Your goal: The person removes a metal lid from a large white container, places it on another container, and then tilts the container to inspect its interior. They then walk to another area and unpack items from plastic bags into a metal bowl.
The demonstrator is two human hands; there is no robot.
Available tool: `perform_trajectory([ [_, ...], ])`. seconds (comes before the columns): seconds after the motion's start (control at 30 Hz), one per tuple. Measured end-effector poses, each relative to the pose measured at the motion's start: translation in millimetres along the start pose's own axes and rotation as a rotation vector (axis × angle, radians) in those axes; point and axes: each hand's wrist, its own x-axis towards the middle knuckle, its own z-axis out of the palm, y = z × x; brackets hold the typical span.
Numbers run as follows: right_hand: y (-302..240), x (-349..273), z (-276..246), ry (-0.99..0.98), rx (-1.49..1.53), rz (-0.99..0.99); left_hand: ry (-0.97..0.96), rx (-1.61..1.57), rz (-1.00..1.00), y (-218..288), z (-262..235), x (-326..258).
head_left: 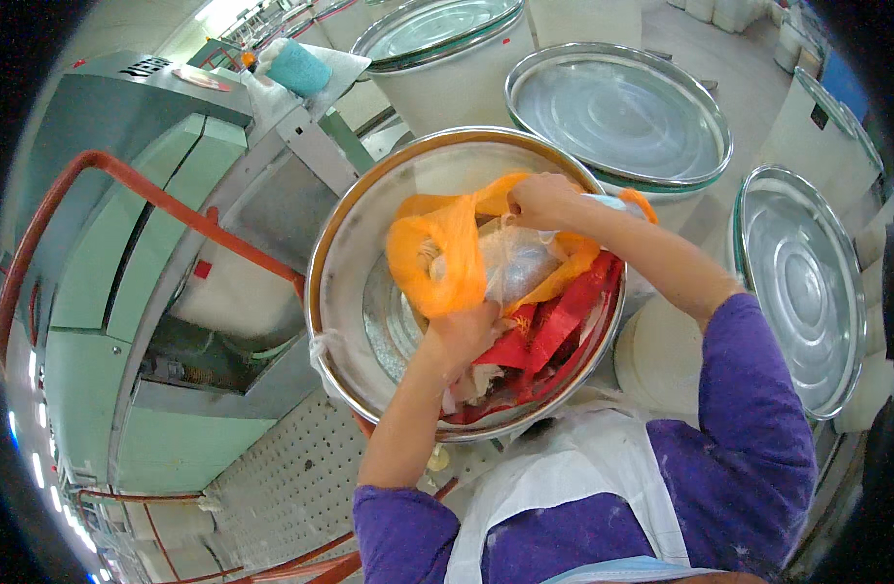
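Observation:
A round white drum (332, 243) with a metal rim stands right in front of me, and both my hands are inside its mouth. My left hand (464, 336) is closed on the lower edge of a thin, gauzy orange cloth (434, 238), which hangs in a loop. Toward the far side of the drum my right hand (547, 204) is closed on the same cloth's upper part; its fingertips are partly hidden. Between my hands lies a crumpled clear plastic bag (518, 265). Red cloth strips (564, 326) are heaped below it, at the near right of the drum.
Several more drums stand around, including one with a round metal lid top (617, 117) behind and another lid top (802, 292) at right. On my left is a pale green machine (155, 234) with a red bar (175, 209) in front. A perforated metal step (291, 467) lies below.

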Motion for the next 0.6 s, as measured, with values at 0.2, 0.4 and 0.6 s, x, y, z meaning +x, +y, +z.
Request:
perform_trajectory([
  [0.2,36.3,-87.0,-88.8,0.387,0.325,-0.227,0.333,0.095,0.071,38.1,-23.4,-51.7],
  [0.4,90.9,-126.3,-104.2,0.42,0.354,-0.008,1.166,0.18,0.13,33.1,-37.7,-64.3],
  [0.6,129.7,-160.6,-129.3,0.378,0.601,0.112,0.865,-0.102,-0.117,-1.5,-49.2,-39.8],
])
